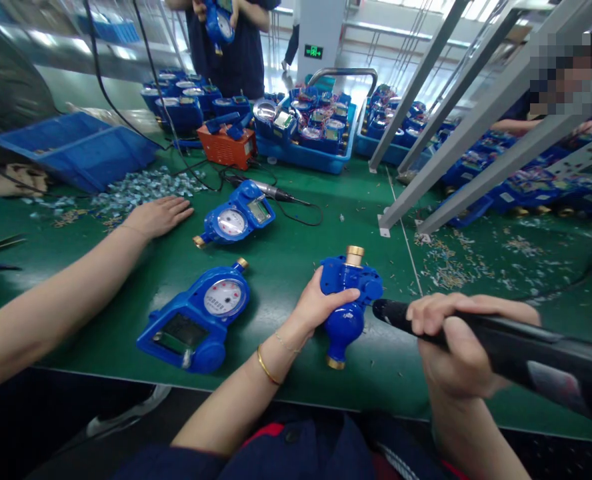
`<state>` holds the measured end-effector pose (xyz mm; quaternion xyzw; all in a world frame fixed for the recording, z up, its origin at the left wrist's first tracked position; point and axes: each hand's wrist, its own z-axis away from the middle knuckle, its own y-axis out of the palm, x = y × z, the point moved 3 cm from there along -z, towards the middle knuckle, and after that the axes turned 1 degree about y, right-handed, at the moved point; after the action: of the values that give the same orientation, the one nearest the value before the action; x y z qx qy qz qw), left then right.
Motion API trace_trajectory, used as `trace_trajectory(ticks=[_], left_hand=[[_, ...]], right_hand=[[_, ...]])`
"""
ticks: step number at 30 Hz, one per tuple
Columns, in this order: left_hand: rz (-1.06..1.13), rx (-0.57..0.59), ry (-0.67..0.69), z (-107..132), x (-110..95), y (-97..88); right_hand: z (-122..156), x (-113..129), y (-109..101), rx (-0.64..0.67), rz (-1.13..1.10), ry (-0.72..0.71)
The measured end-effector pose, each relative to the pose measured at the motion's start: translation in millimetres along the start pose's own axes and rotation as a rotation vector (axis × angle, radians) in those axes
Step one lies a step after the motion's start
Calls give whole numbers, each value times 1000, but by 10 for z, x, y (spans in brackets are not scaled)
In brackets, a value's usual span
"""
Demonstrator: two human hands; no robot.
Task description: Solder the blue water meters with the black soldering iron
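My left hand (320, 301) is closed around a blue water meter (345, 325), thumb across its body. The meter is on its side or back on the green table, with brass threaded ends at top and bottom; its dial is out of sight. My right hand (459, 350) grips a black electric screwdriver (513, 340), fingers wrapped over the barrel. The screwdriver's nose points left at the meter's right side; whether its bit touches cannot be made out. To the left, a second water meter (201, 320) lies dial up, and a third water meter (239, 217) lies beyond it.
A co-worker's hand (161, 217) rests flat at left, beside small pale parts (149, 190). Behind are a blue bin (83, 150), an orange box (230, 148), a handheld tool (271, 192) and a blue crate (321, 162) of meters. Grey metal struts (451, 137) rise at right.
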<state>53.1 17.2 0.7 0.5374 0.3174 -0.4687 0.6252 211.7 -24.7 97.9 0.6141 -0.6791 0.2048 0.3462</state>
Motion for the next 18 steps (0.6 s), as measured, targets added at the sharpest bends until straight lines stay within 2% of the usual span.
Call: trace_trajectory(ticks=[2,8,13,18], left_hand=[[-5,1,0,3,-23,2],[-103,-20,-31,-12,-80,-30],[-146,-9,-38,-32,-104,-53],[-173,-48,-46,-6,-143,-38]], right_hand=[[54,-101,37,80,-33,-63],[120,-249,14,245,94,48],[137,-261,18,148,261,82],[192,-310,89,86,303,114]])
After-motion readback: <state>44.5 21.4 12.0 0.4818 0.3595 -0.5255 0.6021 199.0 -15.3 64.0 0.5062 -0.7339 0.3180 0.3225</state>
